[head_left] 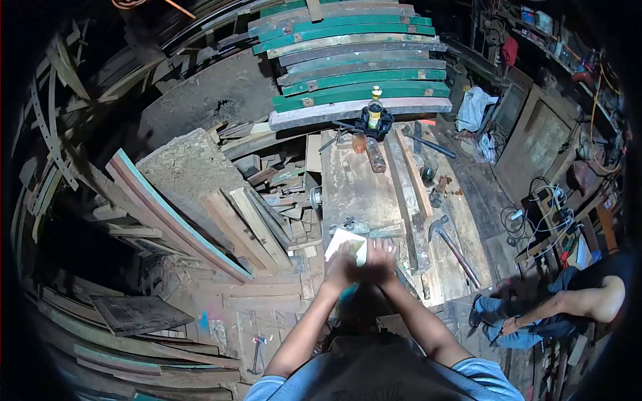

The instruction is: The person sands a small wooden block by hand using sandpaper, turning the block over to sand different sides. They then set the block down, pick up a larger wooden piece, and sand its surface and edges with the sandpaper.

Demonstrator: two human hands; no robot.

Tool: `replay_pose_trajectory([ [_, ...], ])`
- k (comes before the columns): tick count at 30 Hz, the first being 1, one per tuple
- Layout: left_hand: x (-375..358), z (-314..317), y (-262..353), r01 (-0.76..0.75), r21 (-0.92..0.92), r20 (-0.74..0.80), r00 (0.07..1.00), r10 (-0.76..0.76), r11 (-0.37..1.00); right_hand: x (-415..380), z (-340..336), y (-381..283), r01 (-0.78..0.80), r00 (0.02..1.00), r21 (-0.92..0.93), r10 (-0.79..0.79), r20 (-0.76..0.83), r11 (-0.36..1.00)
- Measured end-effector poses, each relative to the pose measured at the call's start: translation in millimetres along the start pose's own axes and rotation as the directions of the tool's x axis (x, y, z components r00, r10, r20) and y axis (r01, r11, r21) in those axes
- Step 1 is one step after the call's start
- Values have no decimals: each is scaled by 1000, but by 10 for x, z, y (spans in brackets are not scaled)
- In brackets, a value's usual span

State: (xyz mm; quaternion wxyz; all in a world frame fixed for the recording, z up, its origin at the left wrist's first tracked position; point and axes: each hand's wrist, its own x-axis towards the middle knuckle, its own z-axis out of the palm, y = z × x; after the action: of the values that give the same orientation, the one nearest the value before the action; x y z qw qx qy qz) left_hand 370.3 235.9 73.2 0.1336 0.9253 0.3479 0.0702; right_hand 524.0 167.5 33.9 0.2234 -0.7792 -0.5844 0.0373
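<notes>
A small white sheet or pad (339, 238) with a yellow-green patch lies at the near end of the workbench (348, 180). On its lower part rests my left hand (341, 266), fingers stretched forward over the white surface. Just to the right, my right hand (380, 262) lies with its fingers spread, fingertips at the bench top beside the sheet's right edge. Shadow darkens both palms and the gap between them. A claw hammer (455, 252) lies to the right of my hands.
Farther up the bench are a bottle with a yellow label (374, 113), a clear jar (376, 160) and long boards (409, 200). Green-painted planks (361, 91) are stacked behind. Timber offcuts (281, 177) fill the left. At lower right sits another person (555, 307), near tangled cables (545, 210).
</notes>
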Motion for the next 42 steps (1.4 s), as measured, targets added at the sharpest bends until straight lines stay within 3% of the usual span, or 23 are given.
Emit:
replay_pose_trajectory([
  [1,42,0,25,28,-2,-37,999,-28,1000,13,29,10,-13,1000,8,13,22,1000],
  [4,416,613,-316,174,3,54,983,-174,985,21,-74,-6,-43,995,32,40,87,999],
  [6,237,348,-148,51,-28,79,996,-49,998,-9,-35,-14,-70,992,11,69,103,997],
  [7,111,437,-159,-33,-119,-56,998,26,992,-36,207,28,-59,997,-49,56,-60,997],
  [9,-111,512,-99,-118,-395,-183,982,48,911,-25,192,-20,-108,993,-27,107,-49,994],
  [11,-263,528,-14,-107,-436,-194,981,22,894,28,116,-41,-156,988,15,156,2,988],
  [13,-297,473,16,-47,-420,-128,992,-8,906,33,41,-79,-207,974,77,198,108,975],
  [16,-210,555,-49,0,-332,-166,984,-58,943,-47,203,-45,-159,986,47,160,-38,986],
  [17,-138,383,-12,34,-255,-106,992,-63,966,-43,22,-96,-187,982,77,183,48,979],
  [19,-14,-126,140,91,-95,23,996,-90,991,-177,-55,-128,-186,982,60,184,47,981],
  [21,116,211,-177,113,-168,-75,989,-127,979,-242,-216,-148,-191,980,43,188,62,981],
  [24,145,239,-303,54,37,38,998,-55,998,-178,-201,-170,-246,967,64,240,85,967],
  [25,68,264,-261,67,44,34,997,-69,997,-156,-140,-183,-248,968,50,249,-15,967],
  [26,-19,183,-175,83,51,28,996,-85,995,-119,-139,-177,-227,974,56,228,-8,972],
  [28,-178,104,-79,73,-104,-14,997,-75,992,-39,-163,-117,-182,983,68,183,5,981],
  [29,-214,90,-22,70,-139,-17,997,-73,988,-37,-112,-87,-136,989,-10,135,-67,991],
  [33,-155,181,-198,36,-55,-35,999,-38,998,86,36,85,-63,997,81,59,48,995],
  [35,19,-54,-131,157,-41,20,987,-157,987,185,133,113,-22,995,42,18,96,999],
  [36,78,137,-250,184,-29,-6,983,-184,983,265,22,61,-4,993,22,1,114,1000],
  [37,176,380,-405,209,-19,-29,977,-210,978,290,-98,21,-40,966,19,33,257,999],
  [38,243,549,-495,236,-12,-54,970,-236,972,276,-56,37,-8,973,10,5,231,1000],
  [40,118,211,-262,112,133,36,992,-118,985,234,139,123,56,981,-11,-53,185,998],
  [42,-189,219,-172,26,-85,-82,996,-33,996,217,160,159,150,983,-79,-141,117,985],
])
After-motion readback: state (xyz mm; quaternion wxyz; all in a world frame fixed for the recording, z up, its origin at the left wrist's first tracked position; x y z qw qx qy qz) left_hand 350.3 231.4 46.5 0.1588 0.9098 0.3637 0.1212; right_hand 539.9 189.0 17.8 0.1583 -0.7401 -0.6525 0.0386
